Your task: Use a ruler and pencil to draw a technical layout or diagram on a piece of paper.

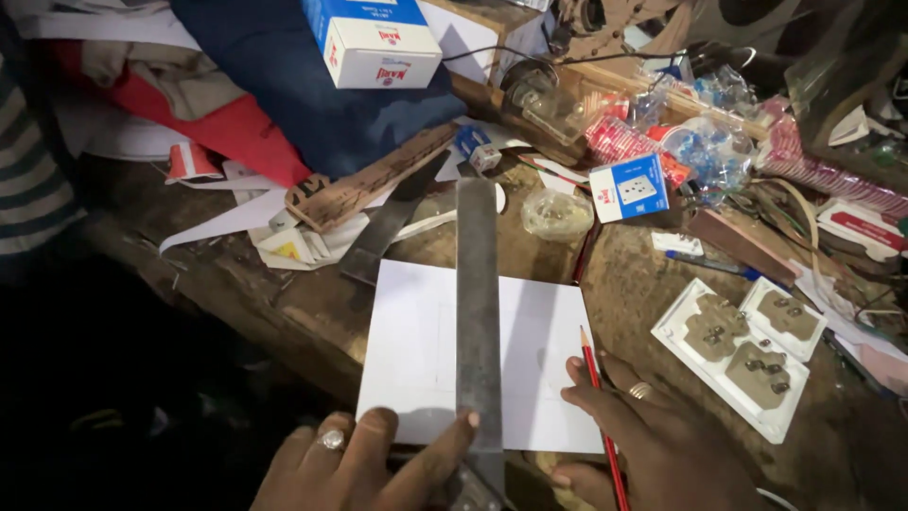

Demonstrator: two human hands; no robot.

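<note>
— What are the hands doing?

— The left hand (364,459) is pressed down on the near end of a long metal ruler (478,312), fingers spread, one fingertip on the blade. The right hand (653,435) is closed around a red pencil (599,397), its tip pointing away from the person and resting on the sheet just right of the ruler.

— And the sheet?

— A white card sheet (416,350) lies flat on the worn wooden tabletop (284,303), close to its near edge. The ruler runs lengthwise across its middle, reaching past the far edge.

— What's around it?

— To the right, white socket plates (747,355) lying face down, well apart from the sheet. Beyond it, a small blue-and-white box (629,187), a wooden strip (369,185) and a second metal ruler (388,227) among paper scraps.
</note>
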